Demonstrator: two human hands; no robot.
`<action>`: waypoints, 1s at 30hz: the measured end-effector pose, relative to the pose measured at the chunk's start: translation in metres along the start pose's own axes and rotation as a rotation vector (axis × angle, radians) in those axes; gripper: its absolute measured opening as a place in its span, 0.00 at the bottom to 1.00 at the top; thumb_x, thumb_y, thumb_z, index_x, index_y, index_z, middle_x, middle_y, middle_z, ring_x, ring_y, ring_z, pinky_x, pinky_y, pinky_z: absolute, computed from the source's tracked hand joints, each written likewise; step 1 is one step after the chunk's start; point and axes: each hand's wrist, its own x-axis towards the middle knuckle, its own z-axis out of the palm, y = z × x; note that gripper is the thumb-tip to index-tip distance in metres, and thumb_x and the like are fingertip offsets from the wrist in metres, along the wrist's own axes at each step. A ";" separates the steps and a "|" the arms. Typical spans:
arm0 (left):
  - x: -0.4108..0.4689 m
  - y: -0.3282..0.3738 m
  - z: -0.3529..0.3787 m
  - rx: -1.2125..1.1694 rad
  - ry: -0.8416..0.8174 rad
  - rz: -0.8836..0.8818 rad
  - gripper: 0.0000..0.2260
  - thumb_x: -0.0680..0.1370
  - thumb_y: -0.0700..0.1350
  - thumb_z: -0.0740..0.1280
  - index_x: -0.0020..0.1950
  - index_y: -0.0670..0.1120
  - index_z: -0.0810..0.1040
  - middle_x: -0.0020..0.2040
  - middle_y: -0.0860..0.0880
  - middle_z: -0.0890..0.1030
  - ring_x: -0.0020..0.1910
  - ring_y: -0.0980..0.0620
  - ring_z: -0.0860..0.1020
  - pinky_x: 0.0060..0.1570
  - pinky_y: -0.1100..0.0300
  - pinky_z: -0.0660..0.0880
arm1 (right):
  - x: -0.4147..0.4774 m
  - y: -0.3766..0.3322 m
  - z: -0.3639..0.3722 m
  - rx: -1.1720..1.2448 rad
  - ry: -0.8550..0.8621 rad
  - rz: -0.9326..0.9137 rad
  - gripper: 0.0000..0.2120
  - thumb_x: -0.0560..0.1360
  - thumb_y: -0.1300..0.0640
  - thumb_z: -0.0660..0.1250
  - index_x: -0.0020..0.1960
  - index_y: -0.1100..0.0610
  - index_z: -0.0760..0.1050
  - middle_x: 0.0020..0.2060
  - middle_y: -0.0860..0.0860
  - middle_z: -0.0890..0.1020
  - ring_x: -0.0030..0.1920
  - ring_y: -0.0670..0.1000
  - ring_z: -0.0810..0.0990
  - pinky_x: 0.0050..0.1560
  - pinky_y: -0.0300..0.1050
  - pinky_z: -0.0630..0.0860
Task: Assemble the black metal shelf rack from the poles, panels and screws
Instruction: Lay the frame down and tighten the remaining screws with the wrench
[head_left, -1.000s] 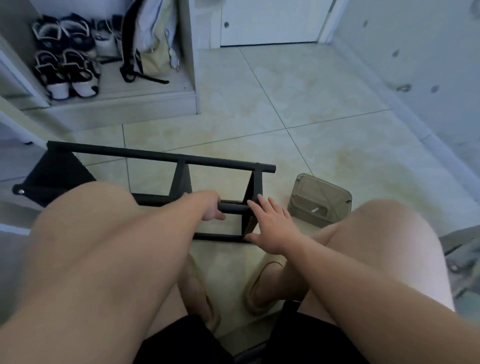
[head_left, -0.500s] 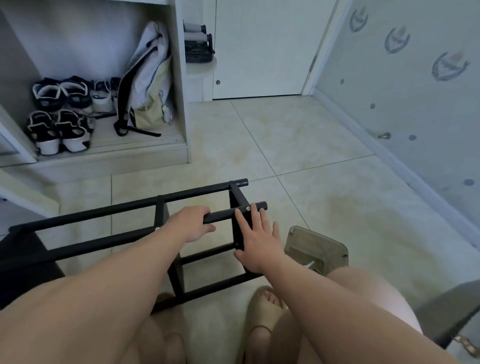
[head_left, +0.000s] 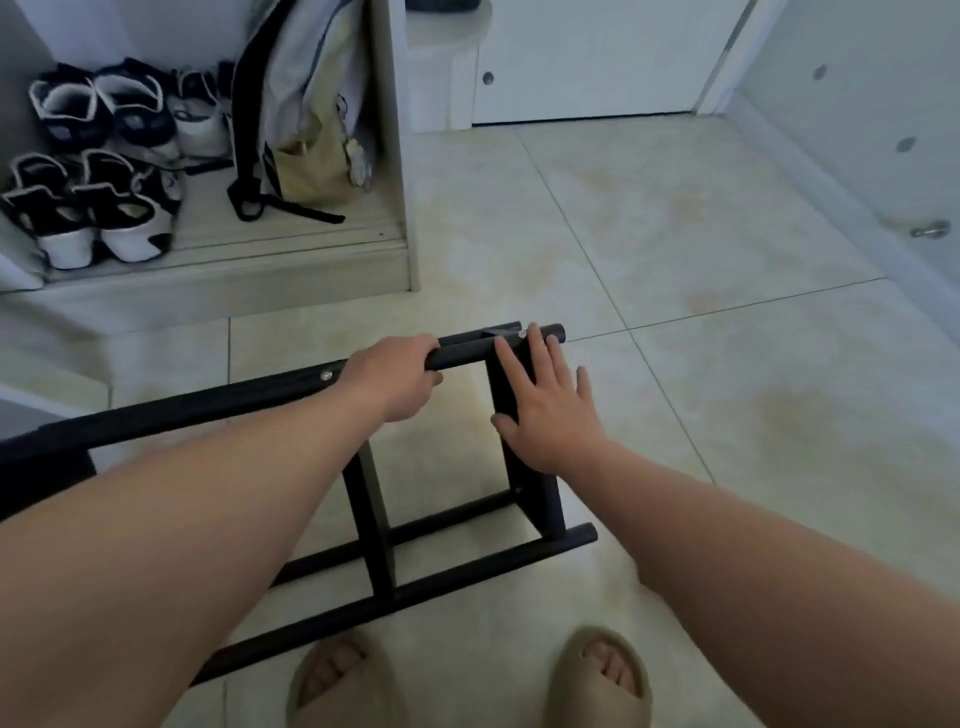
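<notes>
The black metal shelf rack (head_left: 374, 525) stands on the tiled floor in front of me, with long round poles running left to right and flat upright panels between them. My left hand (head_left: 397, 374) is wrapped around the top pole near its right end. My right hand (head_left: 545, 410) lies flat with fingers spread against the rack's right end panel (head_left: 535, 499), just below a silver screw (head_left: 522, 334) at the top joint. Another screw (head_left: 326, 374) shows on the top pole left of my left hand. The rack's left end runs out of view.
My two feet in tan slippers (head_left: 597, 675) stand right behind the rack. A low cabinet shelf (head_left: 291, 249) at the back left holds several shoes (head_left: 98, 208) and a backpack (head_left: 306, 119). A white door (head_left: 597, 57) is at the back, and a wall (head_left: 872, 130) runs along the right.
I have risen from sitting, so the view is now higher. The rack has been lifted upright with both hands on it. The clear plastic box on the floor has dropped out of view.
</notes>
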 end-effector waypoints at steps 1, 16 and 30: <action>0.008 -0.005 0.004 0.042 0.052 -0.012 0.05 0.81 0.52 0.63 0.55 0.54 0.73 0.47 0.51 0.77 0.45 0.46 0.73 0.44 0.52 0.68 | 0.013 0.001 0.005 0.005 0.016 -0.008 0.41 0.81 0.42 0.59 0.81 0.43 0.33 0.80 0.50 0.31 0.81 0.55 0.35 0.78 0.65 0.45; 0.091 -0.026 0.088 0.180 0.111 -0.165 0.09 0.83 0.52 0.60 0.61 0.52 0.75 0.58 0.47 0.78 0.59 0.42 0.73 0.55 0.49 0.65 | 0.100 0.038 0.092 0.040 -0.096 0.023 0.37 0.79 0.30 0.45 0.81 0.42 0.35 0.80 0.46 0.32 0.80 0.51 0.32 0.77 0.64 0.39; 0.041 0.015 0.082 0.258 0.040 0.060 0.25 0.81 0.57 0.60 0.76 0.51 0.63 0.79 0.45 0.60 0.78 0.41 0.54 0.73 0.44 0.55 | 0.007 0.106 0.034 -0.010 -0.164 -0.034 0.35 0.82 0.35 0.51 0.81 0.39 0.35 0.80 0.41 0.34 0.81 0.50 0.36 0.80 0.60 0.43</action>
